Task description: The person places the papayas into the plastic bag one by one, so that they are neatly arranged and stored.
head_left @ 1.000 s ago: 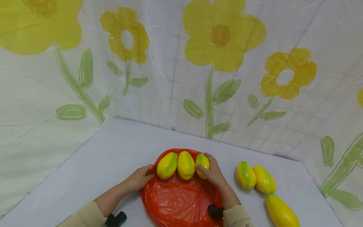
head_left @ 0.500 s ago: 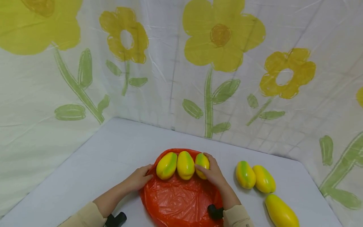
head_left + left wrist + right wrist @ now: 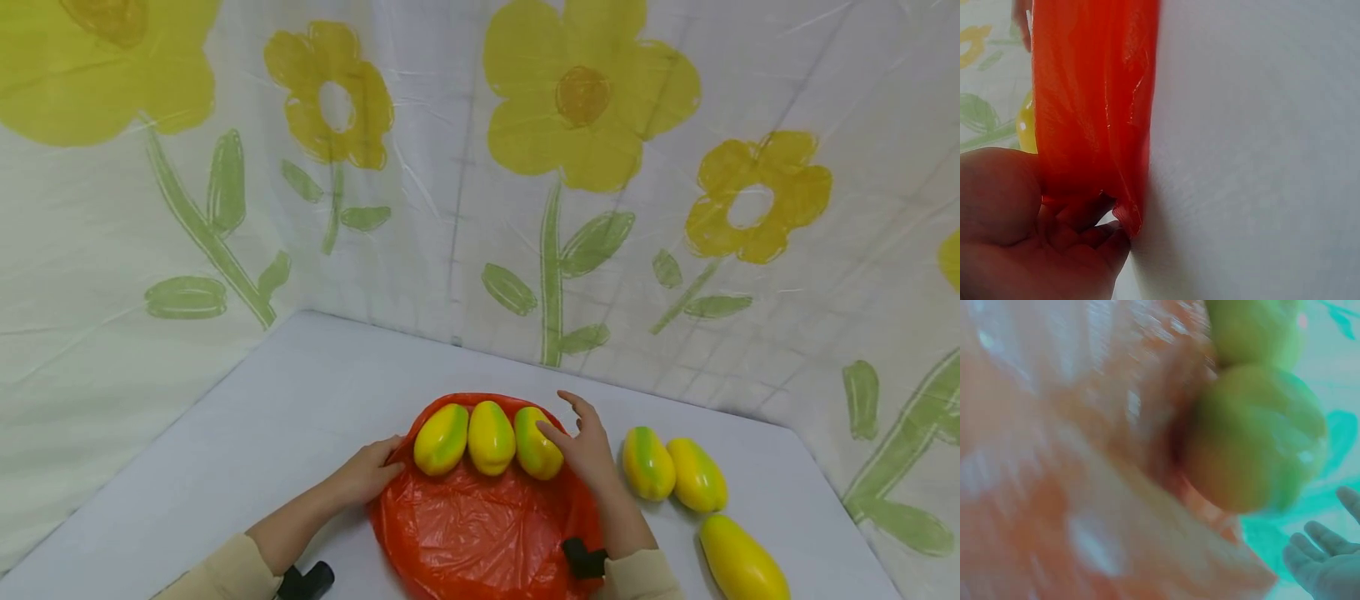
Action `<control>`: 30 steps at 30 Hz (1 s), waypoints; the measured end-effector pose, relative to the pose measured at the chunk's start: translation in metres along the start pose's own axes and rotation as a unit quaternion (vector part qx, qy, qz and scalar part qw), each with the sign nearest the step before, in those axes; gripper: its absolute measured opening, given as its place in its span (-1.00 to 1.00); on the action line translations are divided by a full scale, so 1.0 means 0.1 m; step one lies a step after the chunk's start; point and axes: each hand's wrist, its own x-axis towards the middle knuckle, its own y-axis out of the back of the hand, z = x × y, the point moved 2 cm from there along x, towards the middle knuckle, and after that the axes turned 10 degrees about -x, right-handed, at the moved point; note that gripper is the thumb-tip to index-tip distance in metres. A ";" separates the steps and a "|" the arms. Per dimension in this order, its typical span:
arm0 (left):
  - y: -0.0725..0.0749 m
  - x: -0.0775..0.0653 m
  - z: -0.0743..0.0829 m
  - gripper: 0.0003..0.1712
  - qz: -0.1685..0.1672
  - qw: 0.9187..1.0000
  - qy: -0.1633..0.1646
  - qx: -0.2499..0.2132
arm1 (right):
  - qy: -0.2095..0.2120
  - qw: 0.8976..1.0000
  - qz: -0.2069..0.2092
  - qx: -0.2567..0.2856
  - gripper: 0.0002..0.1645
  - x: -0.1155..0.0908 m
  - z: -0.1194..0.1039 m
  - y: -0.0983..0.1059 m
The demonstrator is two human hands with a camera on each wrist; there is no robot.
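Observation:
A red plastic bag (image 3: pixel 480 525) is spread on the table, and three yellow-green papayas (image 3: pixel 492 437) sit in a row at its far side. My left hand (image 3: pixel 365 473) grips the bag's left edge; in the left wrist view the red film (image 3: pixel 1094 94) runs up from between thumb and fingers. Beside the rightmost papaya (image 3: pixel 534 450), my right hand (image 3: pixel 588 446) is spread, the thumb overlapping the fruit in the head view. The right wrist view is blurred, showing the extended fingers (image 3: pixel 1322 553) apart from the near papaya (image 3: pixel 1257 437).
To the right of the bag, two papayas (image 3: pixel 699 473) lie side by side on the white table (image 3: pixel 300 392), with a longer one (image 3: pixel 744 557) nearer the front. A flower-printed curtain (image 3: pixel 427 208) stands behind the table. Black wrist devices (image 3: pixel 307 579) are worn at the sleeves.
My right hand has let go of the rightmost papaya, opened its fingers and shifted slightly right. That papaya now leans with its lower end to the right. The left hand has stayed put.

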 end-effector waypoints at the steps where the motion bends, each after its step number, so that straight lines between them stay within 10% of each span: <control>1: 0.00 0.00 0.00 -0.56 0.000 1.000 0.001 0.001 | -0.003 1.000 0.001 0.004 -0.25 -0.01 0.00 0.05; 12: 0.00 -0.01 0.02 -0.56 -0.001 1.000 -0.005 -0.006 | -0.045 0.994 0.081 0.054 -0.32 -0.04 0.09 0.56; 30: 0.00 -0.02 0.02 -0.56 0.001 1.000 -0.005 0.002 | -0.134 0.987 0.091 0.002 -0.14 -0.11 0.55 0.95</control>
